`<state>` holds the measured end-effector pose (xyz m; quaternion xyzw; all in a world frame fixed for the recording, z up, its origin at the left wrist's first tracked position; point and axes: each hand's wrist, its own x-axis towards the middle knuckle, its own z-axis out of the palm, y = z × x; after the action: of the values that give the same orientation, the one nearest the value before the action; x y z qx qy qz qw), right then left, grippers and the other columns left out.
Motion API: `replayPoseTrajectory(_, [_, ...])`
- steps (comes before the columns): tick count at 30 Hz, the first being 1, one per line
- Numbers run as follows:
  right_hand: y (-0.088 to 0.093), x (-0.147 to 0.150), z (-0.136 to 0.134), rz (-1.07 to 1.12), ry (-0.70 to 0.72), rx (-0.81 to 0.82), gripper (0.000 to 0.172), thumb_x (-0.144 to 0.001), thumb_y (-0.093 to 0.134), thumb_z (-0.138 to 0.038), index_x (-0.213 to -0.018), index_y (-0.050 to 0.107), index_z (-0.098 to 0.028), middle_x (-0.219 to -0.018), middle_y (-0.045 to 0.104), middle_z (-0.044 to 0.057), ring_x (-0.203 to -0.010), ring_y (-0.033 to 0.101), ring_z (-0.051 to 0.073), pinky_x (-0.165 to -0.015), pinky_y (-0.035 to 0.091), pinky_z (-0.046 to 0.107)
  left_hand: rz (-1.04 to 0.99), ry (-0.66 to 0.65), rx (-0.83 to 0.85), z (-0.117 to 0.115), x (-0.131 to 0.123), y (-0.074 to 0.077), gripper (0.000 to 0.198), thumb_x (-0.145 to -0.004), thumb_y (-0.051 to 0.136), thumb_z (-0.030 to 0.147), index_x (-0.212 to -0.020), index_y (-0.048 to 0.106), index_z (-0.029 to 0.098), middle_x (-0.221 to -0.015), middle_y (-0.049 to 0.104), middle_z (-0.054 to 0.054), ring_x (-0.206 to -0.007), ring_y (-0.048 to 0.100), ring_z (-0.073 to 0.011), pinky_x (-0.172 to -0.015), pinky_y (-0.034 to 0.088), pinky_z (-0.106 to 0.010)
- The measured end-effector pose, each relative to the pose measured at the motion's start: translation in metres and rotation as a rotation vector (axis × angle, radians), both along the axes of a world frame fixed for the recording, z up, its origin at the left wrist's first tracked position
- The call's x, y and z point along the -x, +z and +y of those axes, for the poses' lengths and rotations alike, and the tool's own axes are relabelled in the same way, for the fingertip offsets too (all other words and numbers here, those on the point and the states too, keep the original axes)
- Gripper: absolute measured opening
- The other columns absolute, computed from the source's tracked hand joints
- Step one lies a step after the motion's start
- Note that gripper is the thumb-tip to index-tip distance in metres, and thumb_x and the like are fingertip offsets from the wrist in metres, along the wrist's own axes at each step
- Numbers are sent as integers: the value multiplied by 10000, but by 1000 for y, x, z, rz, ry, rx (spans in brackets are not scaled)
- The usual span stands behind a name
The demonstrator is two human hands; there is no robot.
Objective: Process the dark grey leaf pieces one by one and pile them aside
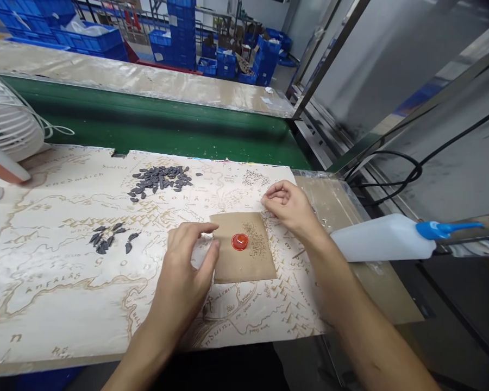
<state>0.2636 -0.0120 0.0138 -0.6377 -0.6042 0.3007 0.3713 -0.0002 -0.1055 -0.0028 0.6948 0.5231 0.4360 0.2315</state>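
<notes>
My left hand [185, 260] curls at the left edge of a square of kraft paper [244, 266], over a small white scrap [206, 237]; I cannot tell whether it grips the scrap. A red wax seal [239, 241] lies on the paper beside a patch of tiny brown grains [254, 239]. My right hand [287, 205] rests loosely curled, nothing visible in it, past the paper's top right corner. Both lie on a board printed with a sepia map [65, 282]. Dark seeds lie in a large heap [161, 182] and a smaller cluster [104, 239].
A white plastic bottle with a blue nozzle [383, 238] lies just right of the board. A white fan [12, 117] stands at the left. Beyond the board runs a green conveyor belt [146, 130], with stacked blue crates [175, 38] far behind.
</notes>
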Motion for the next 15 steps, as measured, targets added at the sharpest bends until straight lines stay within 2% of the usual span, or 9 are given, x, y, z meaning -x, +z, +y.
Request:
replayPoseTrajectory(2, [12,17,-22,421,119,77,337,-915,870,-332,-1010,556,-257,-873,729,-20,-569,518,96,-571,424,272,-112,-71,-8,-1,-8,9,244,-1104,699,172,-1325,731,271,-1110,734,-38,-1014,677,-229,-894,546,-388])
replayPoseTrajectory(5, [29,41,-51,724,267,226,480,-819,1014,-307,-1013,578,-249,-846,735,-50,-549,525,67,-574,405,248,-230,-126,-59,-2,-19,21,274,-1111,712,138,-1352,740,266,-1112,766,-24,-993,710,-186,-901,570,-351])
replayPoseTrajectory(9, [38,55,-69,859,293,308,489,-822,1050,-272,-982,589,-233,-853,750,-57,-538,524,35,-594,389,223,-249,-142,-118,-3,-23,29,234,-1085,753,90,-1245,810,250,-1131,811,-24,-1023,746,-169,-888,587,-316])
replayPoseTrajectory(15, [40,54,-77,899,262,364,485,-873,1037,-339,-967,573,-236,-700,719,-81,-521,501,42,-610,396,216,-277,-168,-112,-2,-15,25,142,-1069,807,122,-1141,829,243,-1023,823,3,-906,734,-139,-817,569,-284])
